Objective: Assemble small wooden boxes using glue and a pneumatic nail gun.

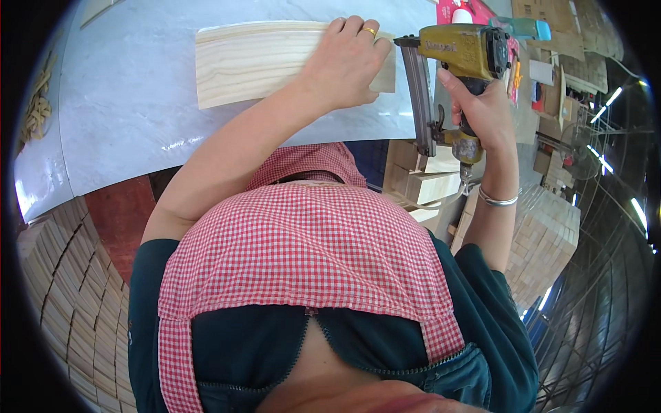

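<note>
hands (350, 65) (487, 113): 2 | nail gun (454, 49): 1 | touched wooden piece (255, 65): 1 | ring (370, 30): 1 | bangle (497, 201): 1 | apron (310, 255): 1

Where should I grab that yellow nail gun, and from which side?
The nail gun looks best held by its black handle, coming from the right. The handle runs between the yellow head and hose fitting, the long magazine stands to the left, and the right hand wraps the handle from the right.

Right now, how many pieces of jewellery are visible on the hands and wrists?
2: a gold-coloured ring on the left hand, holding the wooden board; a silver bangle on the right wrist. The nail gun partly hides the right hand, so more are possible.
</note>
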A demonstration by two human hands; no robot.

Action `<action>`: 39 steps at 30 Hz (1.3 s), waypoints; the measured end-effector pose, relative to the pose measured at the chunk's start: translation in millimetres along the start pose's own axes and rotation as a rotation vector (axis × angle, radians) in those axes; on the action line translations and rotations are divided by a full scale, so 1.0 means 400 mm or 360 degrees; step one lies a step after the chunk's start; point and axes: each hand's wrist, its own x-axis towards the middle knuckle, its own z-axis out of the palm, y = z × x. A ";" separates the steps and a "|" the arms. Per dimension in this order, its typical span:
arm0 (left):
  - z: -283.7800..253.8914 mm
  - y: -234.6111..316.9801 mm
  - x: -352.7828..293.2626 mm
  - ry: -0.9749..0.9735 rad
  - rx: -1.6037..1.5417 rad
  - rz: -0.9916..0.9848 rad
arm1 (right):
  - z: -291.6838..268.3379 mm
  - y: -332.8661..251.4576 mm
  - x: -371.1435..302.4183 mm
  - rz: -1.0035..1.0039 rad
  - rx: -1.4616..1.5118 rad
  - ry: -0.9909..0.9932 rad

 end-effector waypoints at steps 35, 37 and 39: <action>-0.243 -0.151 -0.090 -0.0410 -0.0027 -0.0272 | 0.009 0.027 -0.097 -0.0123 0.0040 -0.0137; -0.239 -0.139 -0.080 -0.0548 -0.0058 -0.0354 | 0.016 0.032 -0.101 -0.0108 0.0034 -0.0187; -0.242 -0.132 -0.071 -0.0633 -0.0099 -0.0404 | 0.017 0.037 -0.101 -0.0108 0.0027 -0.0194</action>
